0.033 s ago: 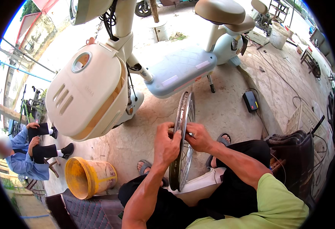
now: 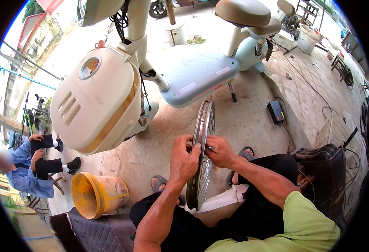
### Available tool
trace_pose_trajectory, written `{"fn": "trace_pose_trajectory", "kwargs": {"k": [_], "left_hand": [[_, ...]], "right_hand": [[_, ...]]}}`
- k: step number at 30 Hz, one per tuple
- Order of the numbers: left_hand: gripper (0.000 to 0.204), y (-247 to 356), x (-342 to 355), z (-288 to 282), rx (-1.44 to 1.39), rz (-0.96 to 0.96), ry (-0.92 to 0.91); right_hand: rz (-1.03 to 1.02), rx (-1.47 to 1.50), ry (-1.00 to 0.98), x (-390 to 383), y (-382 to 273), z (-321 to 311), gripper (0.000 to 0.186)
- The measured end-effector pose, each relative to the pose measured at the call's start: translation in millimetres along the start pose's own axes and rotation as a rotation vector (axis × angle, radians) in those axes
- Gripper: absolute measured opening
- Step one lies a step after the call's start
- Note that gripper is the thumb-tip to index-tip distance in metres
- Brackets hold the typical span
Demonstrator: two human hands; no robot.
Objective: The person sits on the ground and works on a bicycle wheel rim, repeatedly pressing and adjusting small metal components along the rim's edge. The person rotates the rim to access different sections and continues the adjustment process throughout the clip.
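A spoked metal wheel rim (image 2: 199, 176) without a tyre stands upright between my knees, seen nearly edge-on. My left hand (image 2: 186, 158) is closed on its left side, the thumb pressed to the outer band. From the other side my right hand (image 2: 219, 150) grips it near the spokes, fingers curled in. Both hands meet the rim at about the same height. Whether a small part lies between my fingers is hidden. The lower end of the rim rests by a whitish piece (image 2: 224, 200) between my legs.
A cream electric scooter (image 2: 96, 101) with a pale blue footboard (image 2: 197, 77) stands ahead. A yellow bucket (image 2: 93, 197) lies tilted at left, near a seated person in blue (image 2: 29, 172). A black box with a cable (image 2: 275, 111) and a pale crate (image 2: 335, 130) are at right.
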State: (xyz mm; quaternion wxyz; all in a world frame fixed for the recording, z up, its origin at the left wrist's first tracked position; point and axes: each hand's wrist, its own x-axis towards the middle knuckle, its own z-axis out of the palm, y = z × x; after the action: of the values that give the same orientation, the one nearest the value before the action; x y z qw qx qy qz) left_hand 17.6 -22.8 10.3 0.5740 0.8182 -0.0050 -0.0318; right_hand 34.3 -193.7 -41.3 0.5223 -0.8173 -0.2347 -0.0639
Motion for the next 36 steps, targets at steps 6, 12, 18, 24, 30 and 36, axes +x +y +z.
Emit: {"fn": "trace_pose_trajectory", "kwargs": {"k": [6, 12, 18, 24, 30, 36], "left_hand": [[0.029, -1, -6, -5, 0.060, 0.005, -0.070], [0.028, -8, -5, -10, 0.065, 0.027, -0.095], [0.027, 0, -6, -10, 0.012, -0.039, -0.118], [0.029, 1, -5, -10, 0.035, -0.033, -0.139], [0.029, 5, -8, -9, 0.021, -0.050, -0.132], [0.030, 0, -8, -15, 0.014, -0.057, -0.119]], "right_hand": [[-0.072, 0.024, -0.011, 1, -18, -8, 0.016], [0.027, -0.114, -0.084, 0, -15, -13, 0.021], [0.277, -0.085, 0.160, 15, -13, -32, 0.019], [0.357, -0.082, 0.228, 24, -9, -29, 0.019], [0.358, 0.173, 0.164, 27, 13, -23, 0.022], [0.426, 0.175, 0.120, 29, 1, -21, 0.021]]}}
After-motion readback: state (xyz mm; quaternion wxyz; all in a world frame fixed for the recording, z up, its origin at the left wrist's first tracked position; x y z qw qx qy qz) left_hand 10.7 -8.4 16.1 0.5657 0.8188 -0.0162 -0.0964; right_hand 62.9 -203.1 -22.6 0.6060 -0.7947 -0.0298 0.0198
